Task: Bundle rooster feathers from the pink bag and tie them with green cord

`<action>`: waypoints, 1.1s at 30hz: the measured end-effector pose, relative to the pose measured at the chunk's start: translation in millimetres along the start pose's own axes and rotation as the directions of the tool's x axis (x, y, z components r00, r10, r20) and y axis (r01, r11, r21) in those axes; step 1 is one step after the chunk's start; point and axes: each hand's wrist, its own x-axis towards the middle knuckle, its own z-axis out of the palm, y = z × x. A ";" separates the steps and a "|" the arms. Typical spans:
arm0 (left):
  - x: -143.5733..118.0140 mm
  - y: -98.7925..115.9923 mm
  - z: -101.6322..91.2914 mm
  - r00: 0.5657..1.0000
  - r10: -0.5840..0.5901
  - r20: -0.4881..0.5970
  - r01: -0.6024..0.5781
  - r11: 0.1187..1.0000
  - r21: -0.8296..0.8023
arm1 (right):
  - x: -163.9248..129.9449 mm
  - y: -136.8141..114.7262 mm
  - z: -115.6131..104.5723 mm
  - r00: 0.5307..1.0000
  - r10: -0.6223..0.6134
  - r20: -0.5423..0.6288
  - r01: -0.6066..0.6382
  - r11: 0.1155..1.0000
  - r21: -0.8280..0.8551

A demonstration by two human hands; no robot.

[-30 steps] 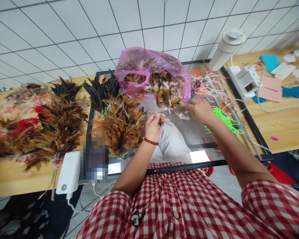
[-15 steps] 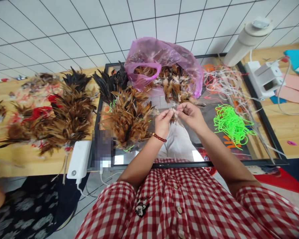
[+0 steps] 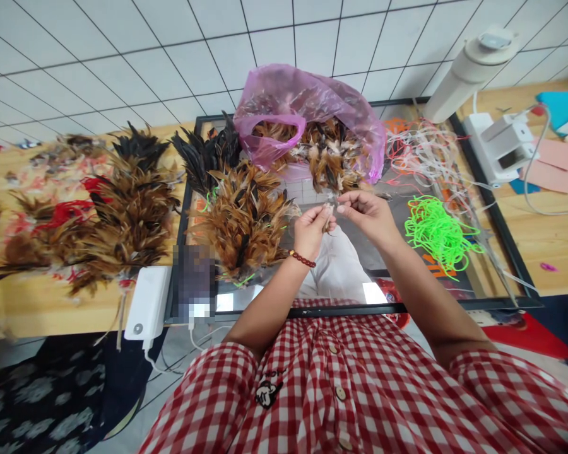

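My left hand point(image 3: 311, 230), with a beaded bracelet at the wrist, pinches a small brown feather point(image 3: 329, 222) by its pale, fluffy end. Close beside it, the thumb and forefinger of my right hand point(image 3: 370, 215) are pressed together near that pale end. Whatever lies between the right fingertips is too small to make out. Both hands are over a black-framed glass panel point(image 3: 284, 310). Left of them on the glass lies a brown feather bundle point(image 3: 246, 221), with black feathers point(image 3: 211, 154) behind it. A pink plastic bag point(image 3: 307, 94) holding more brown feathers stands beyond my hands.
Bright green cords point(image 3: 438, 233) and white and red strands point(image 3: 426, 151) lie on the right. Behind them stand a white bottle point(image 3: 471, 75) and a power strip point(image 3: 485, 151) with plugs. A white power bank point(image 3: 146, 302) and another feather bundle point(image 3: 132, 214) are at left.
My right fingertips have drawn slightly away from the left ones, leaving a small gap. The feather in my left hand has tilted a little. The whole view has shifted slightly.
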 end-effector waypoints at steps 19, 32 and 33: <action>-9.4 7.4 -0.5 0.960 -0.099 0.264 0.073 0.992 0.106 | 2.6 -0.3 -11.7 0.980 -0.030 0.196 0.011 0.995 0.099; -7.6 1.0 0.2 0.972 -0.086 0.220 0.057 0.989 0.137 | 3.2 2.7 -37.1 0.986 -0.152 0.071 0.167 0.935 -0.314; -7.2 1.4 0.1 0.977 -0.072 0.203 0.048 0.992 0.119 | 5.0 1.7 -45.8 0.984 -0.179 0.002 0.166 0.904 -0.393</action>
